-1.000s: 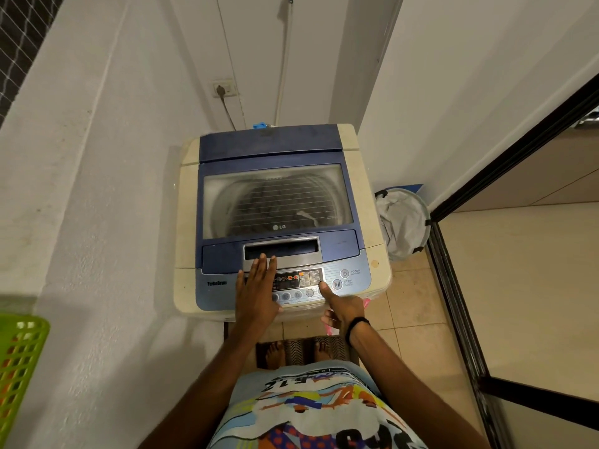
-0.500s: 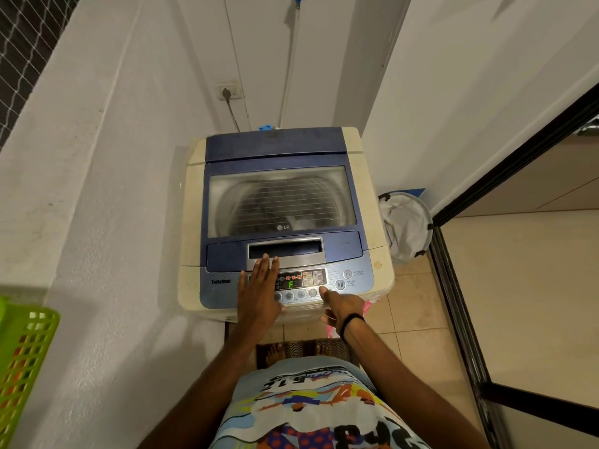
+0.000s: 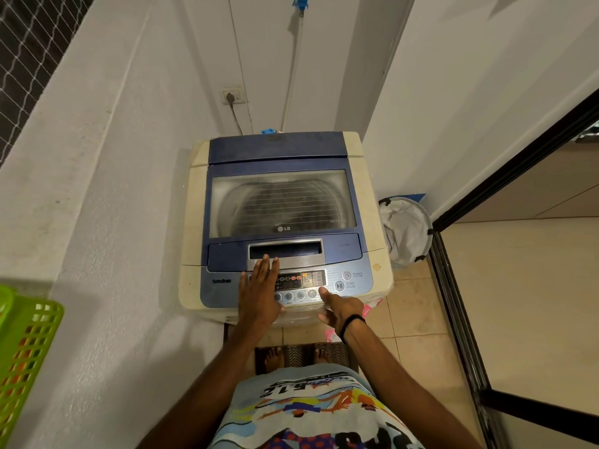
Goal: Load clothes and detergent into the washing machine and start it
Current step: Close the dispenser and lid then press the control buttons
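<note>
A cream and blue top-loading washing machine (image 3: 194, 222) stands before me with its glass lid (image 3: 282, 202) closed; the drum shows dimly through it. The control panel (image 3: 350, 280) at the front edge is lit. My left hand (image 3: 259, 296) lies flat, fingers together, on the panel's left part, reaching to the lid handle. My right hand (image 3: 340, 309) points its index finger at the right end of the row of round buttons, just left of the start/pause button (image 3: 339, 286); the other fingers are curled. Neither hand holds anything.
A white laundry hamper (image 3: 406, 228) stands right of the machine against the wall. A green plastic basket (image 3: 26, 351) sits at the left edge. A dark-framed sliding door (image 3: 460, 286) runs along the right. A plug and hose rise behind the machine.
My right index finger stays at the button row while the panel's display lights have changed. The left hand has not moved. My head has tilted slightly, shifting the machine lower in view.
</note>
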The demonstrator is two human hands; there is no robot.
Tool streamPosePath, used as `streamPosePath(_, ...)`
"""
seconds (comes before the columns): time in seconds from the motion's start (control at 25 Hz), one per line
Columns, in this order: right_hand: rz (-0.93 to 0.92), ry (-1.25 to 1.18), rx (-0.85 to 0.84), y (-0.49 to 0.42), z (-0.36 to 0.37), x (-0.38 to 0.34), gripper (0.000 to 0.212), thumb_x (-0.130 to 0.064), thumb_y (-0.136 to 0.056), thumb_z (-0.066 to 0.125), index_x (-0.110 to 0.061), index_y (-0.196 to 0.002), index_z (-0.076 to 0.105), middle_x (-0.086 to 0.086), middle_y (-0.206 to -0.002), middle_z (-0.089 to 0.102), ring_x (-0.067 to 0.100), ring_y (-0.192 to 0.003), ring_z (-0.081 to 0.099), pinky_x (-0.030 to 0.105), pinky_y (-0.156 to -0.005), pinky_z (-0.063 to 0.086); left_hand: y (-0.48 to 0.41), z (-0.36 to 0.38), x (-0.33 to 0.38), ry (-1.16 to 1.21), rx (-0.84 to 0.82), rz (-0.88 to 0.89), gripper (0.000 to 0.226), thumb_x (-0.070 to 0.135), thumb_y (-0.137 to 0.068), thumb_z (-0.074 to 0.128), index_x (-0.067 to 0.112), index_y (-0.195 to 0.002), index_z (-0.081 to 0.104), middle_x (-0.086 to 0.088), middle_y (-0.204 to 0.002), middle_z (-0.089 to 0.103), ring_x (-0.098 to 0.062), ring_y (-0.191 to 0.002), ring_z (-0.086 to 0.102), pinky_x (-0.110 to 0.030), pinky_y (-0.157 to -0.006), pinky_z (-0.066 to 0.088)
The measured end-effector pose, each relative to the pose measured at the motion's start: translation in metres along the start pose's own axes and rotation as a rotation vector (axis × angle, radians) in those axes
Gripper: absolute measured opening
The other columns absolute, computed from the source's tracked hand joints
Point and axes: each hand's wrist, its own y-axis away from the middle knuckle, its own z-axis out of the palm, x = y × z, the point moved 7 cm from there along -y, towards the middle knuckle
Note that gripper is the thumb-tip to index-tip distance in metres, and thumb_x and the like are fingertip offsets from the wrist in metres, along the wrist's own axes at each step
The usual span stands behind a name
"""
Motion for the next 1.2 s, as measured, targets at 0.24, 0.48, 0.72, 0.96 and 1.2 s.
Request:
streamPosePath(0.24,0.019,0.017,-0.023,-0.004,-0.002,0.001,0.068,-0.022,-0.068,0.089,0.006,-0.119,0.053,0.017,-0.077,0.069,0.025,-0.053,0.060,0.040,-0.059,0.061,0.001,-0.001,0.001,0.006,-0.011,-0.010,0.115,0.046,-0.079,0.076,0.024,-0.158,-0.005,-0.004,-0.166,-0.010,-0.023,-0.154,-0.006,-0.049,-0.122,0.002)
streamPosePath(0.48,0.022,0.044,-0.038,-0.007,-0.004,0.002,0.048,-0.020,-0.074,0.085,0.003,-0.106,0.059,0.015,-0.074,0.066,0.025,-0.056,0.060,0.048,-0.073,0.062,0.000,-0.002,0.002,-0.003,-0.015,-0.012,0.117,0.046,-0.077,0.077,0.024,-0.158,-0.005,-0.005,-0.166,-0.010,-0.024,-0.153,-0.006,-0.049,-0.122,0.003)
streamPosePath(0.72,0.006,0.049,-0.035,-0.007,-0.005,0.000,0.055,-0.021,-0.075,0.085,0.005,-0.115,0.057,0.015,-0.076,0.067,0.025,-0.058,0.062,0.047,-0.072,0.062,0.000,-0.001,0.001,0.001,-0.011,-0.003,0.118,0.046,-0.077,0.078,0.024,-0.158,-0.005,-0.005,-0.166,-0.010,-0.024,-0.154,-0.006,-0.049,-0.122,0.003)
streamPosePath(0.96,-0.014,0.065,0.040,-0.002,-0.003,-0.003,0.068,-0.024,-0.068,0.087,0.002,-0.119,0.051,0.018,-0.089,0.069,0.028,-0.066,0.069,0.040,-0.054,0.061,0.000,-0.001,0.001,-0.007,-0.006,-0.005,0.118,0.046,-0.076,0.078,0.025,-0.158,-0.004,-0.004,-0.166,-0.009,-0.024,-0.154,-0.005,-0.049,-0.122,0.004)
streamPosePath(1.2,-0.087,0.163,0.135,0.009,0.000,-0.003,0.073,-0.027,-0.075,0.079,-0.005,-0.124,0.029,0.018,-0.111,0.060,0.021,-0.063,0.063,0.043,-0.061,0.063,0.000,0.000,0.001,-0.001,-0.006,-0.006,0.118,0.046,-0.076,0.079,0.024,-0.158,-0.004,-0.004,-0.166,-0.009,-0.024,-0.154,-0.005,-0.049,-0.122,0.005)
